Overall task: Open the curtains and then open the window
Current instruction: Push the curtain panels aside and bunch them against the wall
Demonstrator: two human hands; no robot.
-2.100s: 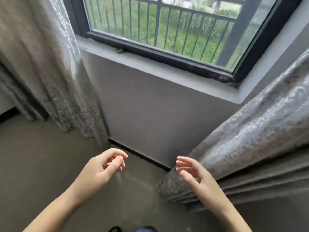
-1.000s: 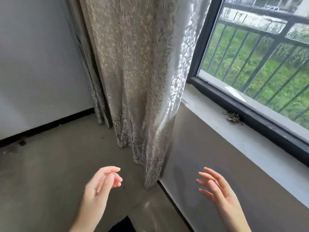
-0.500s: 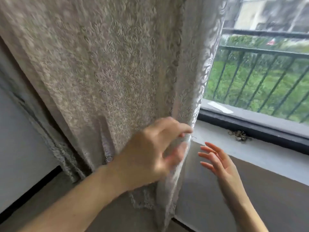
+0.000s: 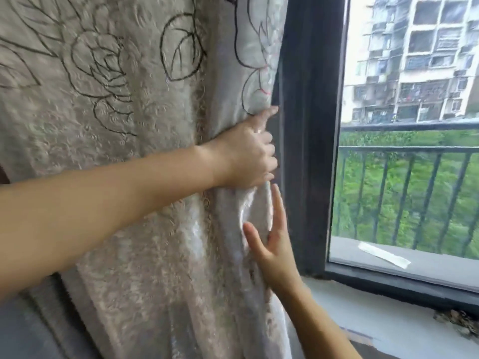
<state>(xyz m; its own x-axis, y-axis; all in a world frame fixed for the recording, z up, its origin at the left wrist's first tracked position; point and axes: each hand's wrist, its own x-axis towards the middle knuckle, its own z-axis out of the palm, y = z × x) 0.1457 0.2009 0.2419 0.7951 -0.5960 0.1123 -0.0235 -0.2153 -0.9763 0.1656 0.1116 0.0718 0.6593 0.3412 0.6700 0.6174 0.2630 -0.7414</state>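
Left hand (image 4: 246, 154) fisted tight on curtain (image 4: 124, 177) edge, bunching fabric right beside dark window frame (image 4: 308, 125). Right hand (image 4: 272, 244) spread flat, fingers splayed, pressing the cloth lower down, gripping nothing as far as I see. Glass pane (image 4: 404, 177) sits uncovered on right, railing (image 4: 414, 149) outside.

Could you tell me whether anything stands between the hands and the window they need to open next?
Only the curtain: the left hand grips its edge beside the window frame; the glass to the right is uncovered.

The left hand (image 4: 248, 154) has risen and closed its grip on the curtain (image 4: 124, 125) edge; the right hand (image 4: 272, 244) now touches the fabric.
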